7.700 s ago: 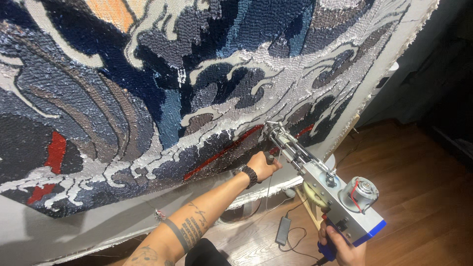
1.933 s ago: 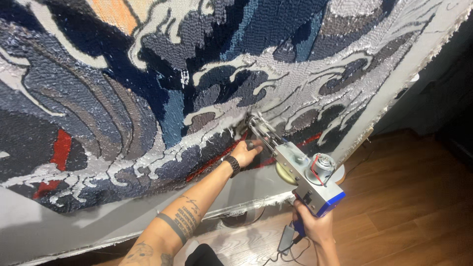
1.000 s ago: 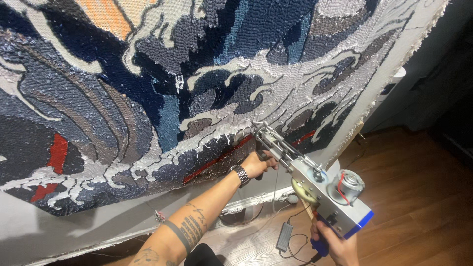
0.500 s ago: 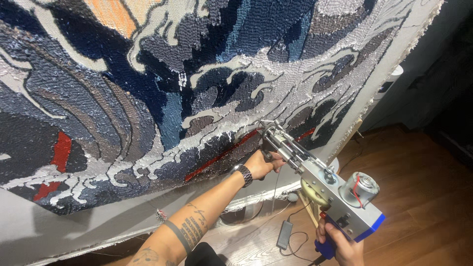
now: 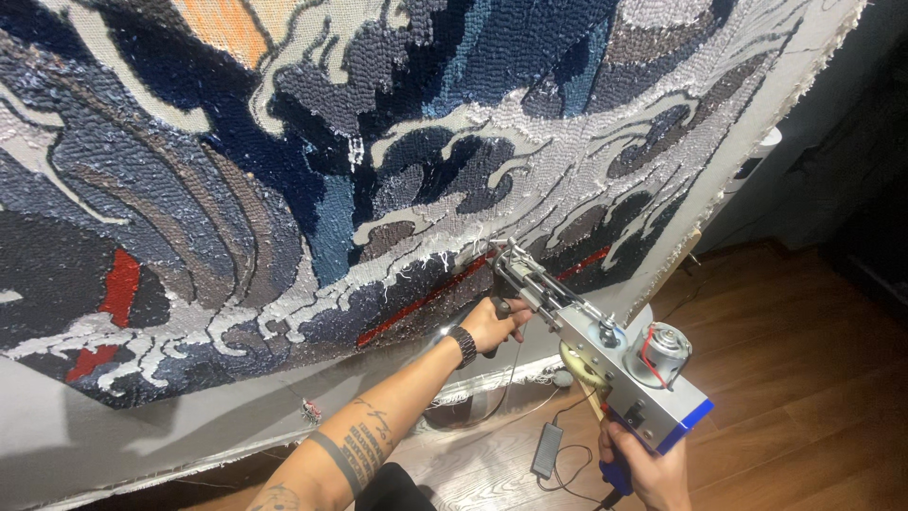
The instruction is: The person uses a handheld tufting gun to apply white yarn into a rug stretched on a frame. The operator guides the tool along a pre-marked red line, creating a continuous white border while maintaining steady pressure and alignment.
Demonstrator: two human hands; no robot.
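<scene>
— Wool, mostly: one big tufted rug is hanging stretched on a frame, with dark blue, grey and white waves, one orange patch at the top and a few red strips low down.

— And how many tools are showing?

— One tufting gun (silver body, blue handle, one small motor on top). Its needle end is pressing against the rug near a red strip, just right of centre.

— Both hands are working it?

— Two hands, yes. The left hand is curling its fingers around the front grip, just below the rug. The right hand is wrapping shut around the blue handle at the back, low in the picture.

— Any containers lying about?

— I am seeing none holding anything. One black power brick with its cable is lying on the floor.

— What is the room looking like?

— Brown wooden boards are running underfoot, and a dark wall is standing at the right, behind the rug's pale cloth edge.
</scene>
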